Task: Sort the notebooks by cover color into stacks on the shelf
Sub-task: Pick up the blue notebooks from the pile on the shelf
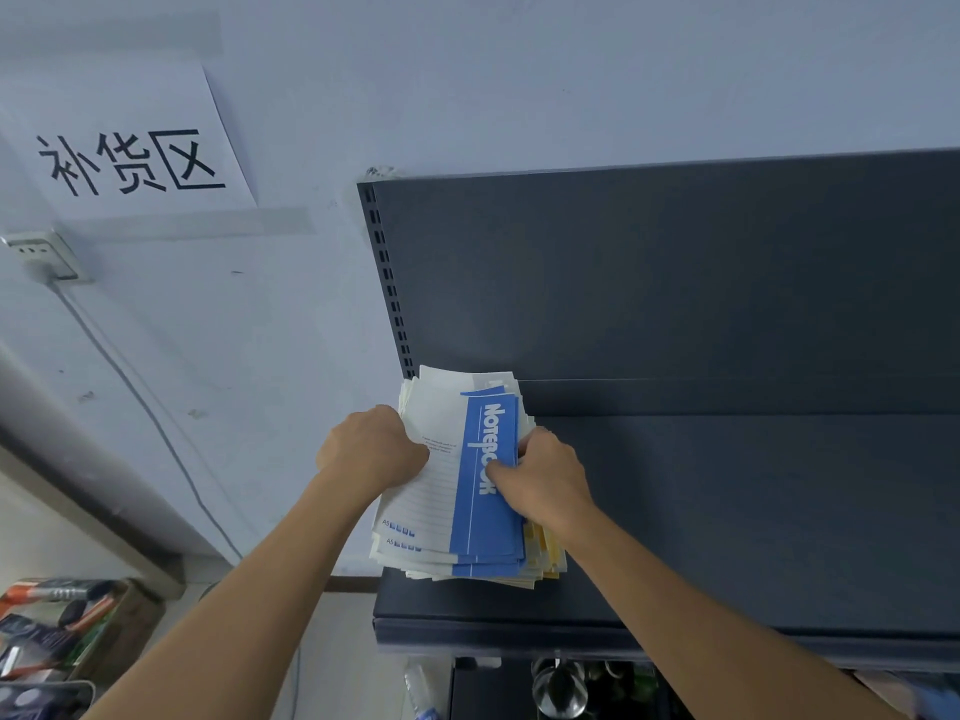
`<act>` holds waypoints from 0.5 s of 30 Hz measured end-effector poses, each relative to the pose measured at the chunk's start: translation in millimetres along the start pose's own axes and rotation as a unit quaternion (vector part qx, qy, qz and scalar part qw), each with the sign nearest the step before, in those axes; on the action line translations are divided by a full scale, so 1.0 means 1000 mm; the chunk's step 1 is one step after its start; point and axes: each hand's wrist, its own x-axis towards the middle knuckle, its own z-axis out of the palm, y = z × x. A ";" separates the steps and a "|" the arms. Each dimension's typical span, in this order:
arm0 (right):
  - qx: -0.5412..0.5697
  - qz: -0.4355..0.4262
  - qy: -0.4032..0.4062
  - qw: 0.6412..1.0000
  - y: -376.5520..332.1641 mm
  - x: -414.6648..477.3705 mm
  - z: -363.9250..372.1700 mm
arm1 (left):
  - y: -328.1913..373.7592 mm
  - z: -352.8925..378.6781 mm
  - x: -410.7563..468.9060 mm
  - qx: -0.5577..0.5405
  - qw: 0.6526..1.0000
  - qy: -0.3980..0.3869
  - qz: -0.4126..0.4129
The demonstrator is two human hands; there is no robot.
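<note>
Both grips are clenched on the same stack of notebooks (415, 511). The left grip (371, 449) curls over the stack's left edge, with its fingers down on the white part of the top cover. The right grip (545, 480) has its thumb laid across the blue band and its fingers wrapped round the right edge.

The top notebook (488, 532) is white with ruled lines and has a broad blue band printed "Notebook". More blue and white covers are fanned just beneath it, and yellow covers (545, 550) stick out lower down on the right. The stack is at the far left end of the dark grey shelf (727, 511), close to the slotted post (389, 283), and its near left corner juts past the shelf's side. Whether it rests on the shelf or is lifted just off it, I cannot tell.

A paper sign (130, 148) is taped to the wall (519, 70) on the left, above a socket (41, 254) with a cable (156, 423) running down from it.
</note>
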 end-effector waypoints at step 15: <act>-0.114 0.013 0.006 0.993 -0.017 -0.005 0.015 | -0.003 -0.004 -0.004 -0.021 1.000 0.021 -0.009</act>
